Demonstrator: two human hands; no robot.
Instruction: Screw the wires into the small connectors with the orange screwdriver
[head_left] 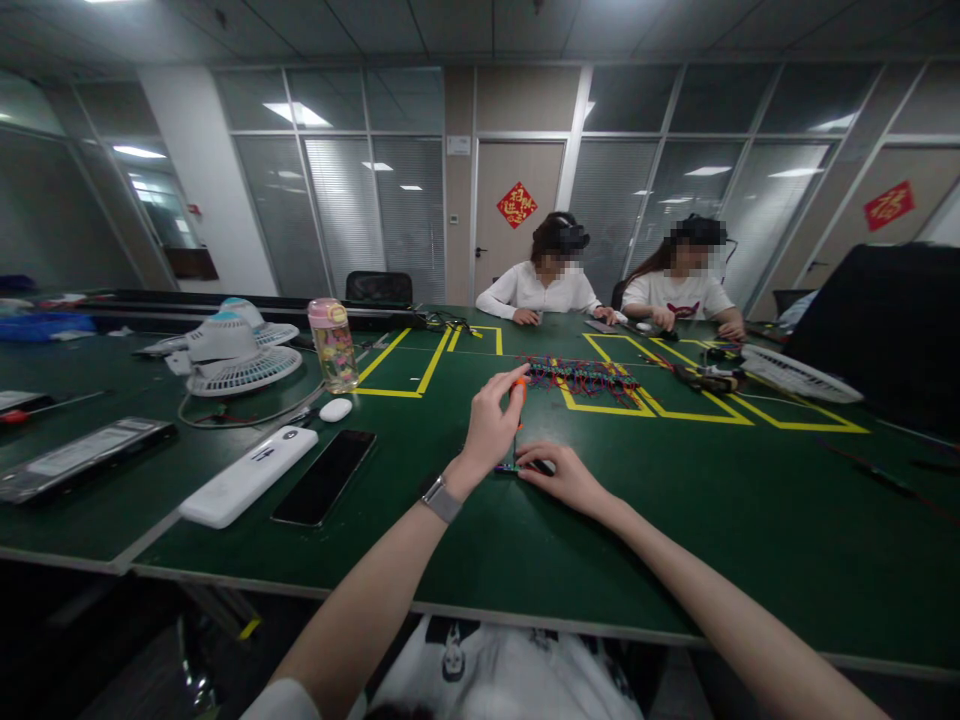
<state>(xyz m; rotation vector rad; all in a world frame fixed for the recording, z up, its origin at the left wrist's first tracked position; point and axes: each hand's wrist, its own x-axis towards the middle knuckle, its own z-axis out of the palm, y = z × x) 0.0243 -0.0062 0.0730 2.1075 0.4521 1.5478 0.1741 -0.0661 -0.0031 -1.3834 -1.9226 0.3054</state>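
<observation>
My left hand (487, 425) is closed around the orange handle of a screwdriver (520, 388). The tool stands upright, its thin shaft running down to a small dark strip with a greenish part (506, 468) on the green table. My right hand (566, 480) lies low over the table, its fingertips gripping the right end of that strip. Fingers partly cover the strip, so its full shape is hidden. Just beyond my hands lies a row of small parts with red and blue wires (581, 376).
On the left lie a black phone (324, 478), a white power bank (251, 475), a round white case (335, 410), a pink-lidded bottle (332, 345) and white fans (244, 368). Yellow tape (701, 410) marks the green table (675, 540). Two people (544, 285) sit opposite.
</observation>
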